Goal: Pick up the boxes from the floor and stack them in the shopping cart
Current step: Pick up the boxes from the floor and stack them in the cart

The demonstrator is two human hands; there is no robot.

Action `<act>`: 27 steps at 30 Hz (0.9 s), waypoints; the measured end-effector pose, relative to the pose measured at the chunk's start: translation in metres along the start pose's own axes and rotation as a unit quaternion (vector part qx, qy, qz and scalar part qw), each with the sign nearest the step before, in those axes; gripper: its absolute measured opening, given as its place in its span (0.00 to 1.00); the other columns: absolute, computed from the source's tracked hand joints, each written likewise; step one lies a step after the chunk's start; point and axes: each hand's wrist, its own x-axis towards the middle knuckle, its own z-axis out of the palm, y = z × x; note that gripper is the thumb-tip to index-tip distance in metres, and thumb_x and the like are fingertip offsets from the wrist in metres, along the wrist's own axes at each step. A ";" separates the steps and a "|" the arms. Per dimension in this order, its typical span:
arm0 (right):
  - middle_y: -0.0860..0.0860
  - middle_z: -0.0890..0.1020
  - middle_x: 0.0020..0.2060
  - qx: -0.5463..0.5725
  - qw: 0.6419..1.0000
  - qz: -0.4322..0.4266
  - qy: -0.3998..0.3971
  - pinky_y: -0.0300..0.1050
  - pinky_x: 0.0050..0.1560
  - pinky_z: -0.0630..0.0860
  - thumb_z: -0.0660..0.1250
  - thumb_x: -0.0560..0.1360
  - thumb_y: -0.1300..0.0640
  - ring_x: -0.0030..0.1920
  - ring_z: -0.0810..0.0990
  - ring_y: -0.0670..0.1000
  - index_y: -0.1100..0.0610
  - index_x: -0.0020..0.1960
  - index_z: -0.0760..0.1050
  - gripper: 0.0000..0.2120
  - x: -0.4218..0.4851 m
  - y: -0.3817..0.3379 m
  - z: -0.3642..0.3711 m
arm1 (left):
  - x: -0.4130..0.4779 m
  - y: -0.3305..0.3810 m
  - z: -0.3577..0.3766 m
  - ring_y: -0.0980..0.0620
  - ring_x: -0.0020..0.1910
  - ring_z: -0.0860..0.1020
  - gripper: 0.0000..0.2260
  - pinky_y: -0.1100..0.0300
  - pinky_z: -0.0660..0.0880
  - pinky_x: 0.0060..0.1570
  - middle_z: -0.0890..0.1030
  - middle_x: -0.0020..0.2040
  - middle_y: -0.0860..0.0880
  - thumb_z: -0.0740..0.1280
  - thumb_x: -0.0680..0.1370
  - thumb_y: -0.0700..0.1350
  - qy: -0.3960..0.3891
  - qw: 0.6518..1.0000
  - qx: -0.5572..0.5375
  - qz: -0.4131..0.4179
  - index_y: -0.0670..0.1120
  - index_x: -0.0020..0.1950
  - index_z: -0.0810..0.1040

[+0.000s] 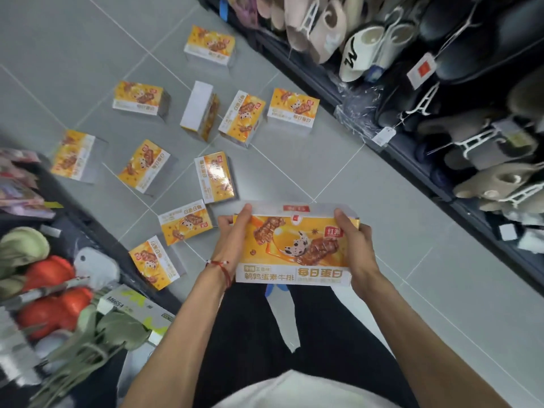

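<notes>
I hold one yellow-and-orange snack box (295,248) flat in front of me, above the floor. My left hand (234,237) grips its left end with the fingers curled over the far edge. My right hand (357,251) grips its right end the same way. Several matching boxes lie scattered on the grey tiled floor (338,178) beyond, such as one (185,220) just left of my left hand, one (216,178) behind it and one (209,45) farthest away. No shopping cart is in view.
A dark shelf (412,148) hung with slippers runs along the right side of the aisle. On the left, a low shelf (97,234) carries red and green slippers and a grey carton (138,307). My dark trousers fill the bottom centre.
</notes>
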 end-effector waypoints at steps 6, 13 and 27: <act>0.55 0.88 0.48 0.035 0.998 -0.043 -0.031 0.45 0.40 0.81 0.69 0.81 0.49 0.41 0.89 0.51 0.51 0.72 0.62 0.25 -0.057 -0.014 -0.006 | -0.039 0.015 -0.023 0.57 0.47 0.81 0.20 0.61 0.71 0.40 0.80 0.50 0.53 0.62 0.82 0.58 -0.013 0.998 0.021 0.061 0.50 0.69 0.63; 0.53 0.86 0.57 0.094 0.989 -0.112 -0.024 0.40 0.41 0.81 0.67 0.80 0.54 0.52 0.88 0.52 0.47 0.74 0.68 0.24 -0.112 0.006 0.025 | -0.051 0.034 -0.075 0.52 0.55 0.84 0.28 0.45 0.78 0.61 0.82 0.62 0.55 0.65 0.76 0.56 -0.086 0.986 0.060 0.129 0.62 0.77 0.64; 0.52 0.85 0.60 0.326 0.926 -0.141 0.129 0.61 0.59 0.82 0.75 0.67 0.54 0.59 0.85 0.58 0.45 0.70 0.73 0.32 -0.200 0.074 0.003 | -0.096 0.063 -0.024 0.56 0.45 0.85 0.12 0.63 0.79 0.37 0.86 0.50 0.57 0.65 0.82 0.48 -0.270 0.937 0.162 0.151 0.65 0.61 0.74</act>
